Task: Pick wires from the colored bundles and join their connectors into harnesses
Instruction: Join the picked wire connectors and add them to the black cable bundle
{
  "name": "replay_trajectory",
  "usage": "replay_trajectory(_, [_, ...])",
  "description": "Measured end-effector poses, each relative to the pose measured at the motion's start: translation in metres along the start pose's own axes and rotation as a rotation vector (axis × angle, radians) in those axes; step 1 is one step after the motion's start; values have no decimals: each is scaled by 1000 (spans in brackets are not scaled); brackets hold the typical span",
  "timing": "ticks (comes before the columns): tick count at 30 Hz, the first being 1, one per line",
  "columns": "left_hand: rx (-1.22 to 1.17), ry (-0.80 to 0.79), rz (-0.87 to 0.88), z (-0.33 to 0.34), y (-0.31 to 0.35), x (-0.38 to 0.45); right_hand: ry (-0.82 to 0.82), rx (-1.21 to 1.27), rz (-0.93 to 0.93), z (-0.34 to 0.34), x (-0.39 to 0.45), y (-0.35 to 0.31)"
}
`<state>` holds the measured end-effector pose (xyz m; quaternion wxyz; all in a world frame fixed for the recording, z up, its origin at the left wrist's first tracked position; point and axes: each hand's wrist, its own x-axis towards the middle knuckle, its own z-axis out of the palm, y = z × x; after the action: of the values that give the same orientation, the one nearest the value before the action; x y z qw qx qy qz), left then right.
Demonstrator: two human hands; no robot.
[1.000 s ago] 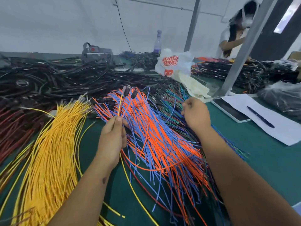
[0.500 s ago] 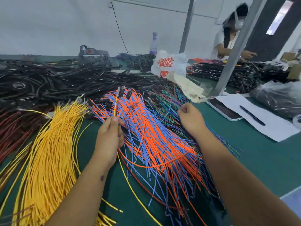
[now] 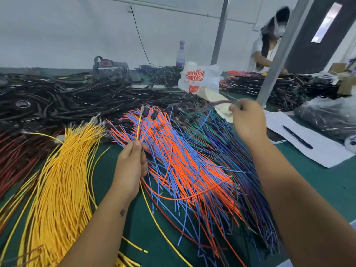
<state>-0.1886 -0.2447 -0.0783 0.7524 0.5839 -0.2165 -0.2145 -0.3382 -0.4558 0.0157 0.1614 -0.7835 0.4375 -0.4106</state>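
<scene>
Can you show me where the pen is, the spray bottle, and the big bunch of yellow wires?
pen [image 3: 297, 137]: head view, middle of its dark barrel on the white paper.
spray bottle [image 3: 180, 55]: head view, its clear body by the wall.
yellow wires [image 3: 63, 170]: head view, middle of the bundle.

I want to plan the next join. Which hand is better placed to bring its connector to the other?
Probably the right hand: it pinches a lifted dark wire, while the left hand holds its wires upright.

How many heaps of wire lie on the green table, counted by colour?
Yellow wire heap: 1
Dark red wire heap: 1
Orange and blue wire heap: 1
Green and purple wire heap: 1
Black cable heap: 1
Total: 5
</scene>
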Motion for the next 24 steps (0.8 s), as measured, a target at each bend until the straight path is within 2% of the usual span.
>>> replay_trajectory(3, [-9, -13, 2, 0, 0, 0, 179, 130, 1, -12, 5, -11])
replay_trajectory(5, [-14, -19, 4, -1, -1, 0, 182, 194, -19, -11, 1, -18])
replay_trajectory(10, [-69, -15, 1, 0, -2, 0, -146, 223, 6, 4, -20, -23])
replay_trajectory(13, [-55, -18, 2, 0, -2, 0, -252, 172, 36, 8, -24, -24])
replay_trajectory(17, [-46, -29, -2, -1, 0, -2, -540, 233, 113, 6, -21, -28])
replay_trajectory(21, [-53, -26, -14, -1, 1, -2, -850, 53, 141, 4, -22, -31])
replay_trajectory(22, [-53, -28, -16, -1, 1, -2, -896, 27, 160, 3, -22, -31])
replay_trajectory(24, [-53, -35, -18, -2, 1, -2, -860, 43, 197, 0, -20, -29])
